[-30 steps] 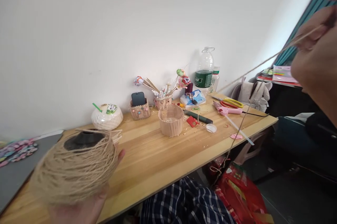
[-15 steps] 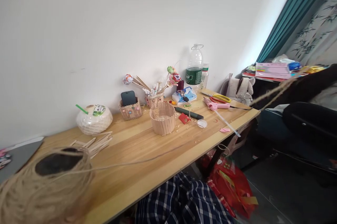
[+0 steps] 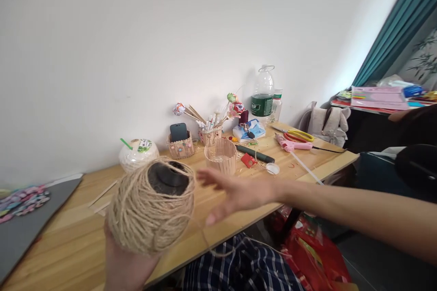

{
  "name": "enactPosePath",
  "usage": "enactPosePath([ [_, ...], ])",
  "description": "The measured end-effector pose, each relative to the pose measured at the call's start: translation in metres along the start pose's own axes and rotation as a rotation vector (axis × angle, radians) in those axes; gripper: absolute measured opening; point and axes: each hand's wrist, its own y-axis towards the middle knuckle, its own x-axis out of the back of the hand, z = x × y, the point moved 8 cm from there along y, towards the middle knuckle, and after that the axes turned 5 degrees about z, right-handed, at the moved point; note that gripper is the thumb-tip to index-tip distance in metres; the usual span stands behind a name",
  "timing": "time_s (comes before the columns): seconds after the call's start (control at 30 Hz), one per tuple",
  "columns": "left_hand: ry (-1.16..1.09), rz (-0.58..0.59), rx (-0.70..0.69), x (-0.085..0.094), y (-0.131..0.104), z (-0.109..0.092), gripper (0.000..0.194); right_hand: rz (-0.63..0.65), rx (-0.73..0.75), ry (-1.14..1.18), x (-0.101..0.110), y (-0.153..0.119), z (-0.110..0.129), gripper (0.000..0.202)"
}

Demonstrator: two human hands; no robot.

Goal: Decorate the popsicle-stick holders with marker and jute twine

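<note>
A large ball of jute twine (image 3: pixel 146 218) with a dark hollow core rests in my left hand (image 3: pixel 128 263), which grips it from below over the table's left part. My right hand (image 3: pixel 235 191) reaches in from the right, fingers spread and slightly blurred, just beside the ball. A loose strand of twine (image 3: pixel 218 254) hangs from the ball past the table edge and over the plaid cloth. Behind my right hand stands a round cup made of wooden sticks (image 3: pixel 221 154).
At the back are a coconut (image 3: pixel 136 152), a stick box with a phone (image 3: pixel 179 132) and a pen holder (image 3: pixel 211 135). Scissors (image 3: pixel 298 135), a pink glue gun (image 3: pixel 293 144), a green pen (image 3: pixel 256 153) and a large bottle (image 3: pixel 262 99) lie or stand rightward. A grey mat (image 3: pixel 20 232) borders the left.
The twine ball has come right and into fuller view. My right hand has come in from the far right toward the ball; the strand, formerly stretched taut, now sags. The view shifted left.
</note>
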Motion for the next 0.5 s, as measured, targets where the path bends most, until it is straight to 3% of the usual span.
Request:
enactPosePath([
  [0.03, -0.017, 0.055, 0.012, -0.009, 0.004, 0.005, 0.038, 0.109, -0.011, 0.063, -0.018, 0.009, -0.007, 0.084],
  [0.1, -0.034, 0.106, 0.025, -0.02, 0.007, 0.009, 0.036, 0.311, -0.005, 0.182, -0.042, 0.018, -0.012, 0.054],
  [0.17, -0.033, 0.092, 0.037, -0.021, 0.007, 0.009, 0.035, 0.325, 0.014, 0.291, -0.037, 0.017, -0.01, 0.032],
  [0.23, -0.015, 0.042, 0.04, -0.015, 0.007, 0.007, 0.035, 0.134, 0.066, 0.441, -0.004, 0.01, 0.001, 0.023],
  [0.33, 0.058, -0.086, -0.05, 0.005, 0.002, -0.008, 0.036, -0.243, 0.224, 0.609, 0.065, -0.018, 0.029, 0.026],
  [0.43, 0.157, -0.237, -0.122, 0.033, -0.01, -0.027, 0.039, -0.645, 0.342, 0.582, 0.13, -0.066, 0.056, 0.034],
  [0.5, 0.201, -0.311, -0.133, 0.049, -0.02, -0.039, 0.041, -0.92, 0.335, 0.478, 0.164, -0.105, 0.065, 0.041],
])
